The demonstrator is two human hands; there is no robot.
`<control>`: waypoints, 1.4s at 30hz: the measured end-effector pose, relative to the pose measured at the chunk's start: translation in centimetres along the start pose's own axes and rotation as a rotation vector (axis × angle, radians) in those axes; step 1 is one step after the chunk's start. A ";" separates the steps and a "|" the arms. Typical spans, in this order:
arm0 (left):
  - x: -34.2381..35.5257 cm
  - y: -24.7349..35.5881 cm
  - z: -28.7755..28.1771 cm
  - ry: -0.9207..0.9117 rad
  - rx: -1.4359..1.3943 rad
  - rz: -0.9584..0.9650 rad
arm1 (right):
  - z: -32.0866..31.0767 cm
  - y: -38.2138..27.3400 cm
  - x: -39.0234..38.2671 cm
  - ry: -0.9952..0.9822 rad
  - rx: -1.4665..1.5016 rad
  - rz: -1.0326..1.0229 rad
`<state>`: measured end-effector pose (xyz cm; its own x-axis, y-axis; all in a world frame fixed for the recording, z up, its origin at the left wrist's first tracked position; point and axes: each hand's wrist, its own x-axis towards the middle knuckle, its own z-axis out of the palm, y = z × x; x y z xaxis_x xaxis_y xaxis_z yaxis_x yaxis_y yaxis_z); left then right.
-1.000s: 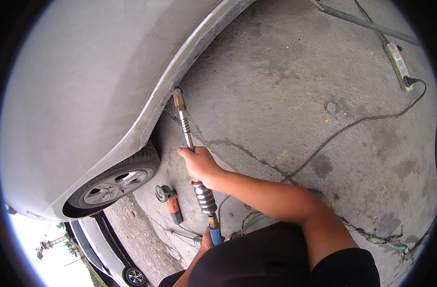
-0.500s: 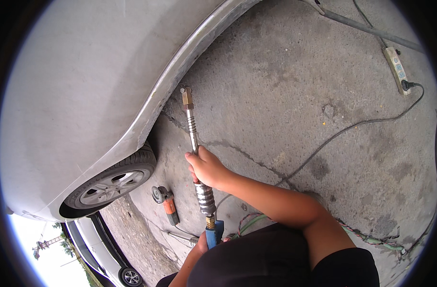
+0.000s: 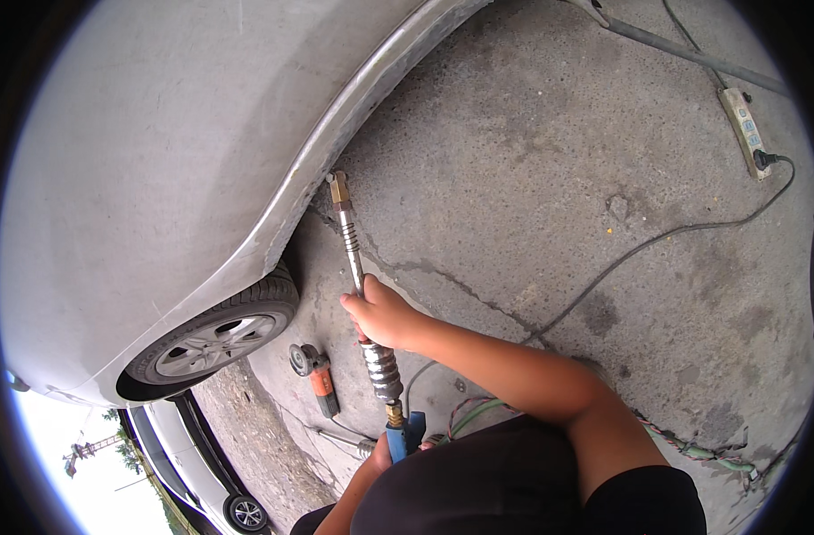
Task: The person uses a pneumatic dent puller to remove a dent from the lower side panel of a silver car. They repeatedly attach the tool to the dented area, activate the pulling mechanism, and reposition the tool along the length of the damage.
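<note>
A slide-hammer dent puller (image 3: 382, 373) stretches from my lap toward the lower edge of a silver car body (image 3: 157, 196). It has a slim metal rod with a spring, a ribbed metal weight, a brass-coloured head (image 3: 339, 189) and a blue handle. My right hand (image 3: 387, 316) is closed round the rod just above the weight. Partly hidden by my dark clothing, my left hand (image 3: 382, 453) grips the blue handle. The brass-coloured head lies at the sill's edge; whether it touches I cannot tell.
An orange and black angle grinder (image 3: 318, 379) lies on the concrete beside the car's wheel (image 3: 213, 343). A power strip (image 3: 744, 132) with a black cable sits at upper right. Green and red cables (image 3: 692, 448) run behind my right arm. A white car (image 3: 189, 455) stands farther off.
The puller's brass-coloured head has swung slightly left and down, closer to the car's sill. Both hands keep their hold. The view has shifted a little.
</note>
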<state>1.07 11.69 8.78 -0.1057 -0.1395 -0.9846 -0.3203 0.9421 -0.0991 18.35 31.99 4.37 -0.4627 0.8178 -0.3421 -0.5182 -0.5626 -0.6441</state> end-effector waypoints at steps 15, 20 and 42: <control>-1.2 1.0 1.0 -0.314 -0.604 -0.363 | 0.4 0.0 0.1 0.008 -0.108 -0.013; -0.1 0.4 -0.3 -0.247 -0.491 -0.293 | 0.6 0.2 0.6 0.046 -0.218 -0.035; 0.6 -0.9 -0.9 0.076 0.370 0.354 | 2.0 2.8 -1.1 0.123 -0.076 -0.054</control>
<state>0.46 10.44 8.39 -0.2198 0.1982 -0.9552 0.1003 0.9785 0.1800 15.94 29.31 4.36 -0.3417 0.8580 -0.3836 -0.4819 -0.5104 -0.7123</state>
